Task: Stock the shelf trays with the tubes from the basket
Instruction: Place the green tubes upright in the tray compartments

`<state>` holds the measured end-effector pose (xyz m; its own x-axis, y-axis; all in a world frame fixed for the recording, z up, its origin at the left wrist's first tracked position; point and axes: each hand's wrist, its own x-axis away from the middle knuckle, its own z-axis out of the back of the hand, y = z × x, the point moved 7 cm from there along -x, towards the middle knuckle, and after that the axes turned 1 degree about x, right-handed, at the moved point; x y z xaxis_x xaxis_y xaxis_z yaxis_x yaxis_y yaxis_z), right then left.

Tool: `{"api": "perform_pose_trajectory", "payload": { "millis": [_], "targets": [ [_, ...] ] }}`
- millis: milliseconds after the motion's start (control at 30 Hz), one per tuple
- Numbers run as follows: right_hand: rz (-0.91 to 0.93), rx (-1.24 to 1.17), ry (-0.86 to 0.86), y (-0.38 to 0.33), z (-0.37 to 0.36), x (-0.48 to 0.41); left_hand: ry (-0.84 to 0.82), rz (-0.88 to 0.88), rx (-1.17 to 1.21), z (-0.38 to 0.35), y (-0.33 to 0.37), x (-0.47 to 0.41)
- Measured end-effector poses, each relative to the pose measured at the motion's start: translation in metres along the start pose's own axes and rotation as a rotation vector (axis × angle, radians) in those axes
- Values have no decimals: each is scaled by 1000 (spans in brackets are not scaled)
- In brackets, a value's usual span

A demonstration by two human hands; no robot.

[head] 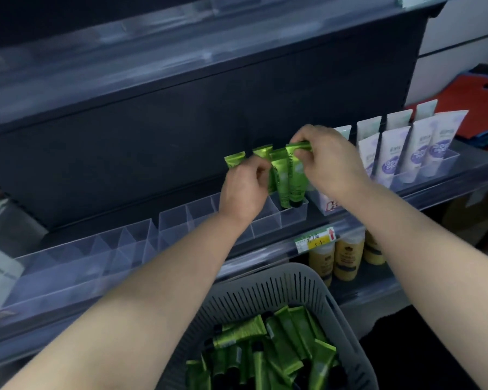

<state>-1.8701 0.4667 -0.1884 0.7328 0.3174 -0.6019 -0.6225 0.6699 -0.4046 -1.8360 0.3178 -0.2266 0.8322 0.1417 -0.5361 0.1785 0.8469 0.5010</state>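
Note:
Several green tubes (286,178) stand cap-down in the right end of a clear divided shelf tray (265,223). My right hand (330,161) pinches the flat top of the rightmost green tube (296,175). My left hand (244,190) is closed around the tubes just left of it, and one tube top (234,160) shows above its fingers. A grey slotted basket (265,294) at the bottom holds many more green tubes (265,353) lying in a heap.
More clear tray compartments (130,243) run left along the shelf. White and purple tubes (406,153) fill the tray to the right. Yellow tubes (347,257) stand on the shelf below, behind a price label (316,240). Red folders (479,105) lie far right.

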Motion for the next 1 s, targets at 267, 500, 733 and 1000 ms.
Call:
{"api": "perform_pose_trajectory", "payload": {
  "millis": [267,500,733,1000],
  "targets": [
    [-14,68,-164,-3,-35,-12,-157,95,-55,1,-33,24],
    [-82,143,-302,5,-61,-6,-190,118,-45,-1,-39,32],
    [-20,161,-255,-4,-57,-5,-203,112,-67,-5,-44,38],
    [184,175,-51,-32,-39,25,-221,101,-50,-5,-44,62]
  ]
}}
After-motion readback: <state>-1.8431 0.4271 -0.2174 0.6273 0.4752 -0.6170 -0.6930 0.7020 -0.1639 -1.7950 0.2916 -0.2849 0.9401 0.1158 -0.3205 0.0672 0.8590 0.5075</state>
